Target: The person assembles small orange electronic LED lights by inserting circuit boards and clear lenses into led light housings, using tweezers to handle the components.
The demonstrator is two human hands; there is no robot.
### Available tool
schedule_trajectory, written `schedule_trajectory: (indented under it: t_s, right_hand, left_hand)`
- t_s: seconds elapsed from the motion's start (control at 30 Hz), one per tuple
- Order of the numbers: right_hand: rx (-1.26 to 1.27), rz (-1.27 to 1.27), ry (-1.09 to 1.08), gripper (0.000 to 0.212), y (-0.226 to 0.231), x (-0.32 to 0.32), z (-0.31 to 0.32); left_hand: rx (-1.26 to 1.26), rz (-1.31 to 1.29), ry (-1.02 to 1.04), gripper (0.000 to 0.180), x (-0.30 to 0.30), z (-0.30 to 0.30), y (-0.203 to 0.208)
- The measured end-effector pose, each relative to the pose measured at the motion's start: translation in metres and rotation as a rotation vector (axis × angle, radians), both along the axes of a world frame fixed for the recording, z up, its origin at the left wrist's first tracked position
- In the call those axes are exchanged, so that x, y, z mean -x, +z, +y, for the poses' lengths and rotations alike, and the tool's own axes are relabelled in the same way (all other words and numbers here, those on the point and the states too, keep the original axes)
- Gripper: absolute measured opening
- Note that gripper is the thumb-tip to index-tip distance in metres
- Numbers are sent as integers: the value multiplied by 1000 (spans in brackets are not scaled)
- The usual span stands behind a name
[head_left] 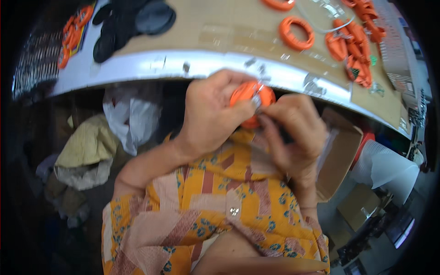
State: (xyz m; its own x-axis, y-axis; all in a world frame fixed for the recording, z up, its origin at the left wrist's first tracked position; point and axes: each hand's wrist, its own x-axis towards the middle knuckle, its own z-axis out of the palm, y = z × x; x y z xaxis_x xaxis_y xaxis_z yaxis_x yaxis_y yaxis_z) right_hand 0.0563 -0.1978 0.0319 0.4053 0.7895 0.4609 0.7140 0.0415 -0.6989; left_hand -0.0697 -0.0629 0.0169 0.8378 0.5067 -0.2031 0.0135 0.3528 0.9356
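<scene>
My left hand (206, 112) is closed around a round orange plastic piece (244, 93), holding it up just in front of the table edge. The thumb presses on its face, near a small greyish part (257, 100). From the other side my right hand (300, 128) has its fingertips pinched against the same face, beside the left thumb. Whether those right fingertips hold something small is hidden. The fingers cover much of the orange piece's lower half.
A cardboard-covered table (220, 34) with a white front edge lies ahead. On it are an orange ring (296, 33), a heap of orange parts (353, 46) and black round pieces (156, 17). A cardboard box (339, 156) stands below right; a white plastic bag (133, 114) and a yellowish sack (87, 146) lie left.
</scene>
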Motion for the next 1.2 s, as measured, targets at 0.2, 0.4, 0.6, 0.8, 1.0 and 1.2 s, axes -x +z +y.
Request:
schedule_trajectory:
  t_s: [0.2, 0.4, 0.6, 0.8, 1.0, 1.2]
  right_hand:
    - [18, 6, 104, 37, 3, -19, 1]
    - [69, -76, 267, 44, 12, -28, 1]
    - [156, -255, 333, 52, 16, -30, -1]
    - [138, -396, 294, 54, 17, -30, 0]
    - [103, -504, 307, 52, 18, -32, 1]
    - [94, -567, 306, 49, 20, -32, 3]
  left_hand:
    - [47, 20, 2, 33, 2, 5, 11]
    - [-17, -17, 1, 32, 12, 0, 12]
    - [-138, 43, -6, 33, 17, -3, 19]
    - [-234, 70, -2, 32, 15, -3, 21]
    - [-264, 65, 0, 32, 15, -4, 18]
    - [-243, 34, 2, 32, 14, -6, 17]
